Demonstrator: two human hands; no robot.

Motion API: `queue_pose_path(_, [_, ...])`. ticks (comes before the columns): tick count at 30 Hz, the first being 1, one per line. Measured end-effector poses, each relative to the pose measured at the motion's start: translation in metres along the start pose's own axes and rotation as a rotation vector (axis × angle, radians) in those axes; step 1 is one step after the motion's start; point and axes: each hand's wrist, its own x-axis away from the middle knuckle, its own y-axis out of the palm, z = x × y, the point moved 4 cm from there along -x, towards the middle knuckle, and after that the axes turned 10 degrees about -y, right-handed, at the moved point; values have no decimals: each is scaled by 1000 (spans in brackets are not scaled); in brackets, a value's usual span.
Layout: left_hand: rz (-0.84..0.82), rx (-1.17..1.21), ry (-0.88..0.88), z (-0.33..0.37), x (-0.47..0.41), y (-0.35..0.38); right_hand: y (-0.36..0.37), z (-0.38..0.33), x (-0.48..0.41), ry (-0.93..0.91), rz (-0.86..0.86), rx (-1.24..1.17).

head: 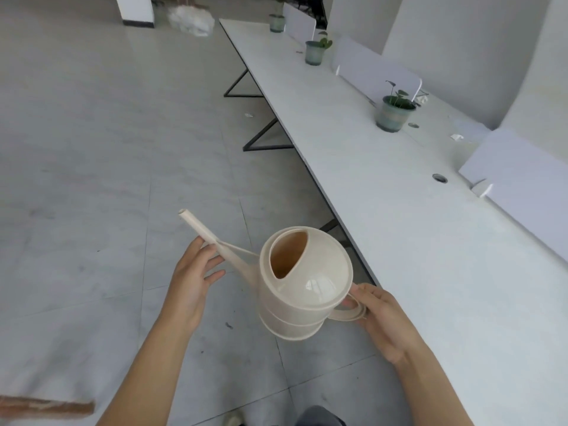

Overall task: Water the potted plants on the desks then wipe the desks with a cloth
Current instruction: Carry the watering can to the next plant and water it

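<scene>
Barely started, seemingly: right grip (381, 318) curled round the watering can (304, 284) handle, left grip (193, 278) straight-fingered against its spout, potted plants (395, 113) and bench (399, 241) still waiting.

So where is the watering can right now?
The watering can is low in the middle of the head view, over the floor just left of the desk; the right hand grips its handle and the left hand touches its spout.
</scene>
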Motion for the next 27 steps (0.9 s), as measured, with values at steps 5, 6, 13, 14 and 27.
queue_pose_path(5, [-13,7,-10,23,-39,-11,26,-8,-40,27,2,11])
queue_pose_path(6, [-15,9,-14,26,-48,-11,29,-9,-49,24,-1,9])
queue_pose_path(13, [-12,-3,-26,50,-119,-2,44,-25,-128,4,24,55])
queue_pose_path(14, [-8,-11,-20,56,-133,0,47,-27,-144,1,19,59])
queue_pose_path(27, [117,-29,4,137,-314,18,94,-58,-337,-12,-39,76])
